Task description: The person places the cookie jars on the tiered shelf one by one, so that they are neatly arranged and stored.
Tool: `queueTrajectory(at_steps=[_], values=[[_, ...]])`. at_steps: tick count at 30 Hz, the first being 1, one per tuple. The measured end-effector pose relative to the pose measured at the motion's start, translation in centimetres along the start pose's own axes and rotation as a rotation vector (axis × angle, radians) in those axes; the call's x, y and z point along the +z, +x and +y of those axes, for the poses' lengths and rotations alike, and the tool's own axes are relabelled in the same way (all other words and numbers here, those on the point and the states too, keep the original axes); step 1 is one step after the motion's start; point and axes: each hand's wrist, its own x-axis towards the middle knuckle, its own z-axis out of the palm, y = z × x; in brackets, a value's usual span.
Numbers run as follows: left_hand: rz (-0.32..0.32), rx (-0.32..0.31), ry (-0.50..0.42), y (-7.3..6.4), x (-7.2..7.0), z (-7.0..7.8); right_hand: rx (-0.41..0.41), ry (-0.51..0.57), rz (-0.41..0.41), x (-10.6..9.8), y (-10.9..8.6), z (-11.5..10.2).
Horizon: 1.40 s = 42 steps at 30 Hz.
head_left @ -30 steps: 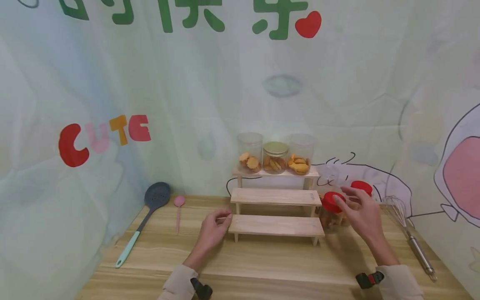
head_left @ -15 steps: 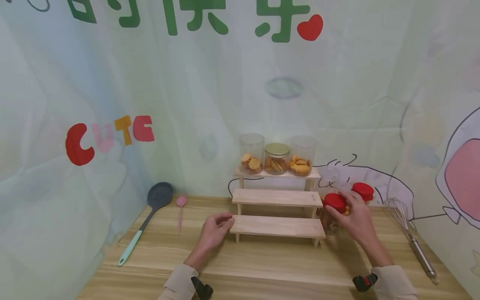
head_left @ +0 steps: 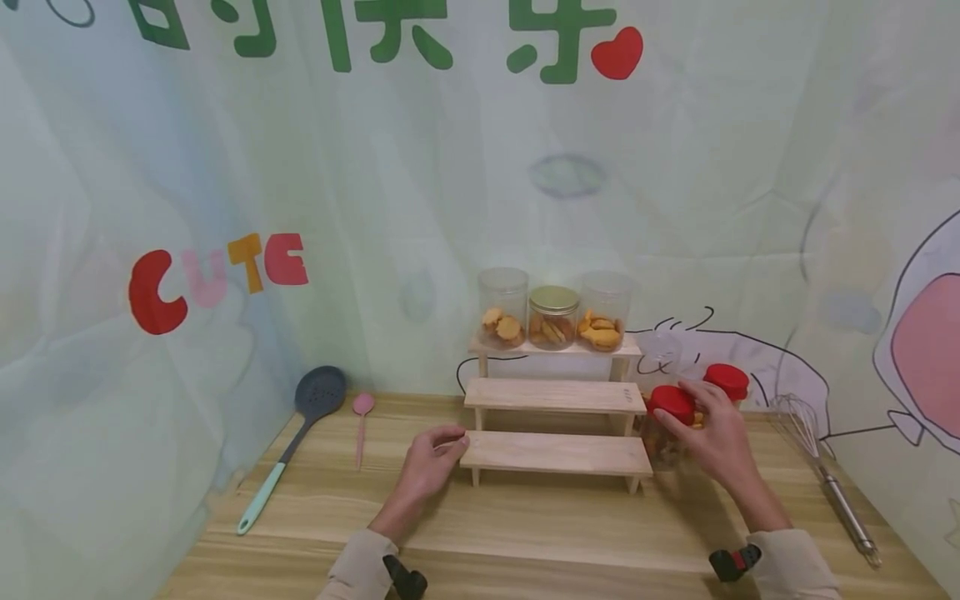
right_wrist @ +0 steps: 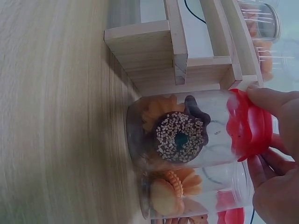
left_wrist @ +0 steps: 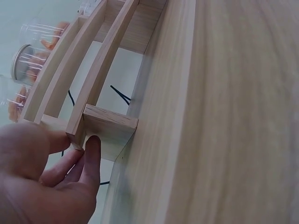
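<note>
A three-tier wooden display stand (head_left: 555, 454) stands on the table. My left hand (head_left: 427, 465) pinches the left end of its lowest shelf between thumb and fingers, as the left wrist view shows close up. Beside the stand's right end, my right hand (head_left: 718, 435) grips the red lid (head_left: 672, 405) of a clear jar. In the right wrist view this jar (right_wrist: 215, 140) stands upright on the table, with a sprinkled chocolate doughnut and other baked pieces inside. Thumb and fingers (right_wrist: 275, 100) lie around the lid's rim.
On the top shelf sit a gold-lidded jar (head_left: 553, 318) and two clear jars of cookies. Behind the gripped jar are another red-lidded jar (head_left: 726, 382) and a clear one. A whisk (head_left: 825, 475) lies right; a skimmer (head_left: 300, 433) and pink spoon (head_left: 361, 425) lie left.
My right hand has come down from just beside the red lid and closed its fingers around it. The left hand stays at the stand's lowest shelf.
</note>
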Motion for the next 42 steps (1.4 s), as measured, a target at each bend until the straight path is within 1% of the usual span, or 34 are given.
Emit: queueTrajectory(at_steps=[6,11,14,18,21,31,38,42], values=[[-0.002,-0.01,-0.014,-0.1,0.0,0.1,0.004,0.002,-0.013,-0.1,0.0,0.0],[-0.005,0.005,-0.027,-0.2,0.0,0.2,0.004,-0.004,-0.034,-0.2,0.1,-0.1],[-0.005,0.027,-0.032,0.0,0.0,0.0,-0.007,-0.01,-0.046,0.0,0.2,0.0],[-0.007,0.042,-0.036,0.1,0.0,-0.1,-0.029,0.001,-0.034,0.2,0.3,0.4],[-0.013,0.028,-0.041,0.1,0.0,-0.1,-0.028,0.017,-0.028,0.2,0.2,0.5],[-0.025,0.006,-0.043,0.1,0.0,0.1,0.012,0.046,-0.038,-0.5,0.3,-0.1],[-0.026,0.014,-0.071,0.0,-0.1,0.0,0.037,0.116,-0.037,-1.4,0.4,-1.1],[-0.037,0.009,-0.07,0.0,-0.1,0.0,0.049,0.115,-0.026,-2.0,0.5,-1.6]])
